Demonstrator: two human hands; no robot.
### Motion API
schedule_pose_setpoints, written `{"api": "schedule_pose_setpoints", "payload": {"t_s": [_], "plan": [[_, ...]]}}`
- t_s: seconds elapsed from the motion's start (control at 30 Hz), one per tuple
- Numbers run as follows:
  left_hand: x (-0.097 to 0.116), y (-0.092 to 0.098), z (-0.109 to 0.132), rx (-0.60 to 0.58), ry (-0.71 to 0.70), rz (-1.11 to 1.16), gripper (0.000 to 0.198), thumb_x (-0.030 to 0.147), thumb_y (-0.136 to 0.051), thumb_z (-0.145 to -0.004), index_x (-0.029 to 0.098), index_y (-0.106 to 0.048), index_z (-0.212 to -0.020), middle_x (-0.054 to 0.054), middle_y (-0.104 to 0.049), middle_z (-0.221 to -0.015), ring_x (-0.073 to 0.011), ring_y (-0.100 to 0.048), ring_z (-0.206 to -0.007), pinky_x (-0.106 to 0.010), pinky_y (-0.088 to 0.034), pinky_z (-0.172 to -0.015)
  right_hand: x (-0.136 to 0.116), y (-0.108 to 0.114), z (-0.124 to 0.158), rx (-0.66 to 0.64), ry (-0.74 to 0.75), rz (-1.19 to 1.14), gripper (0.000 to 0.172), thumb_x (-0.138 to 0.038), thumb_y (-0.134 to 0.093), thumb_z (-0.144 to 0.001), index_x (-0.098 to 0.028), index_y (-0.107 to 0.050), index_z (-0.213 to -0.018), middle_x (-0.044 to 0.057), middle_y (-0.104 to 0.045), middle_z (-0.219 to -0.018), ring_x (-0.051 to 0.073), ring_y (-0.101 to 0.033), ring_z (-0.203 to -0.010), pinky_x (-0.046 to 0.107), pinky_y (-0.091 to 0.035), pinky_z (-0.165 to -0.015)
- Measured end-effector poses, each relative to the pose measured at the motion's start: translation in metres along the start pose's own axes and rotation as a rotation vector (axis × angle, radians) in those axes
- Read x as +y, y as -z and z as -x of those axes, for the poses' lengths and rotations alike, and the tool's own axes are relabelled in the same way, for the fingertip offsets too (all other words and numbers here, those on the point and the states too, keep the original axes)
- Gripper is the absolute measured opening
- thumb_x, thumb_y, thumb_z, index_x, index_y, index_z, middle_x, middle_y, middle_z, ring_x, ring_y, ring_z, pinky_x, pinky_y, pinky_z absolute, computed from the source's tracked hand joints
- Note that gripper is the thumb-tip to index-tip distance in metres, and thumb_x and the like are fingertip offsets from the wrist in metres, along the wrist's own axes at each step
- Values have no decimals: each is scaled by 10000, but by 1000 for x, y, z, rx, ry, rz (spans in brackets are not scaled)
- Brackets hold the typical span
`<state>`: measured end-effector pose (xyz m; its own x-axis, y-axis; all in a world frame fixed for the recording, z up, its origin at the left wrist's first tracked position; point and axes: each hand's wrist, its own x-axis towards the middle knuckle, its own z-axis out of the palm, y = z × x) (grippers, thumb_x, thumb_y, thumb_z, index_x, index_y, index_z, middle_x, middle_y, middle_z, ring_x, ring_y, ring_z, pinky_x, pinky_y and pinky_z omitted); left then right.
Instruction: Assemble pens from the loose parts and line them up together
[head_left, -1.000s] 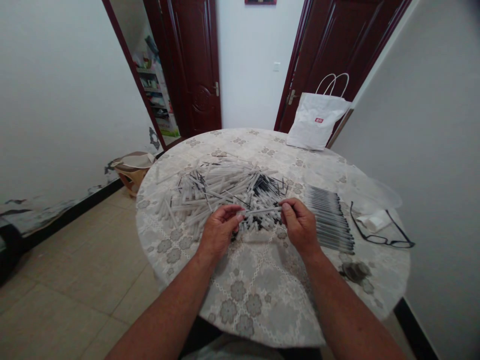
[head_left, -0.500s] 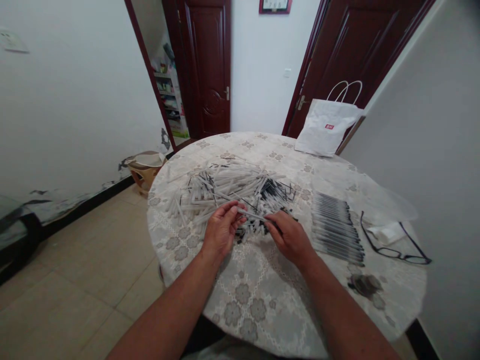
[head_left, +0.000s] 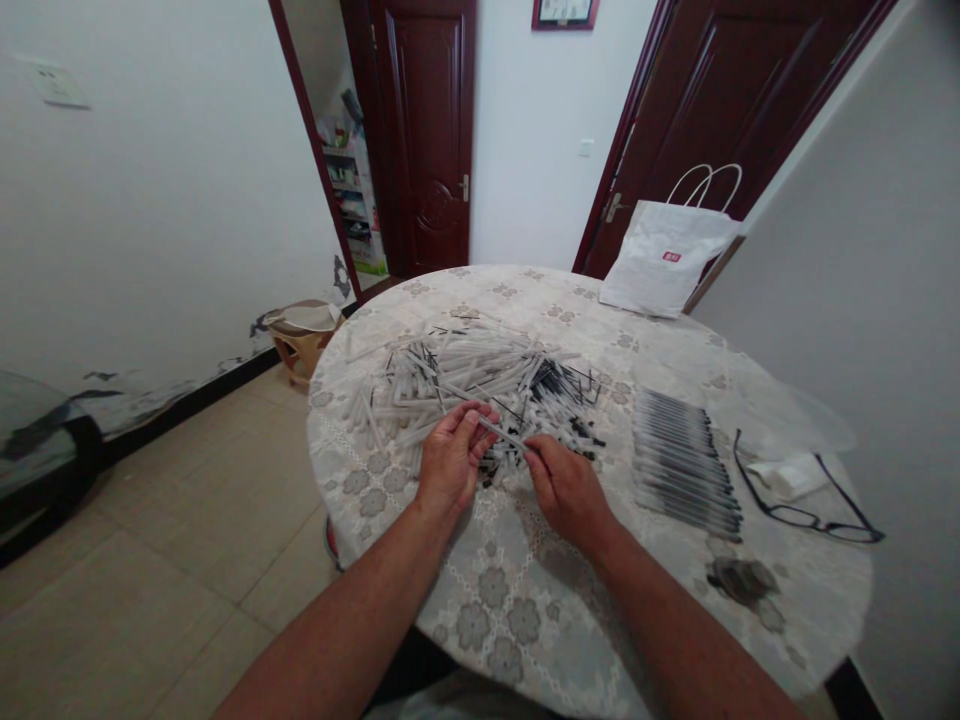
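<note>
Between my two hands is a thin translucent pen barrel (head_left: pixel 504 433), slanting down to the right. My left hand (head_left: pixel 454 450) pinches its left end between thumb and fingers. At the right end my right hand (head_left: pixel 562 480) grips it with closed fingertips. Just beyond both hands lies a loose heap of whitish pen tubes (head_left: pixel 465 360), mixed with thin black pieces (head_left: pixel 559 380). To the right, a row of pens (head_left: pixel 686 460) with dark cores lies side by side. Whether a black core is inside the held barrel, I cannot make out.
The round table has a flowered cloth (head_left: pixel 495 610). Black-framed glasses (head_left: pixel 806 520) and a small dark round object (head_left: pixel 742 580) sit at the right. A white paper bag (head_left: pixel 667 260) stands at the back right. Beside the table on the left is a stool (head_left: pixel 300 345).
The view has turned slightly left, so everything sits further right. Both hands still hold the pen barrel, which now slopes a little more steeply.
</note>
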<state>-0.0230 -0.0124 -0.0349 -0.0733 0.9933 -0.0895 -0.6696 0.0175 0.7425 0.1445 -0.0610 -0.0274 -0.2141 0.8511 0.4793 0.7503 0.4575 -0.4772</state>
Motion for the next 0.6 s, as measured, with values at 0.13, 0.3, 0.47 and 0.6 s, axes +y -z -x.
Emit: {"api": "schedule_pose_setpoints", "payload": {"t_s": [0.13, 0.3, 0.47, 0.6], "plan": [[0, -1, 0, 9, -14, -22, 298, 300, -790, -786, 170, -663, -1022, -80, -741, -1063, -204, -743, -994, -308, -603, -838, -4, 3, -2, -37, -126, -141, 201, -313, -445, -1031, -208, -616, -1039, 39, -702, -872, 189, -653, -763, 283, -446, -719], [-1, -4, 1, -2, -10, -52, 317, 321, -788, -778, 169, -661, -1026, -93, -740, -1087, -220, -739, -1011, -321, -604, -832, 0, 9, -6, -65, -219, -289, 194, -324, -468, -1022, -218, -619, -960, -6, -657, -782, 164, -611, -726, 255, -421, -661], [-1, -9, 9, -137, -6, -238, 300, 360, -780, -794, 174, -697, -1013, -105, -754, -1072, -240, -733, -1018, -363, -596, -878, 1, 16, -10, -146, -73, -159, 133, -252, -509, -1009, -215, -637, -1019, 22, -691, -919, 166, -630, -843, 265, -443, -787], [4, -9, 16, -273, -74, -560, 310, 425, -754, -822, 183, -759, -1015, -107, -763, -1057, -237, -737, -921, -351, -601, -826, 0, 26, -12, -159, 3, 21, 114, -231, -561, -993, -191, -656, -1042, 64, -685, -998, 191, -617, -969, 293, -441, -882]]}}
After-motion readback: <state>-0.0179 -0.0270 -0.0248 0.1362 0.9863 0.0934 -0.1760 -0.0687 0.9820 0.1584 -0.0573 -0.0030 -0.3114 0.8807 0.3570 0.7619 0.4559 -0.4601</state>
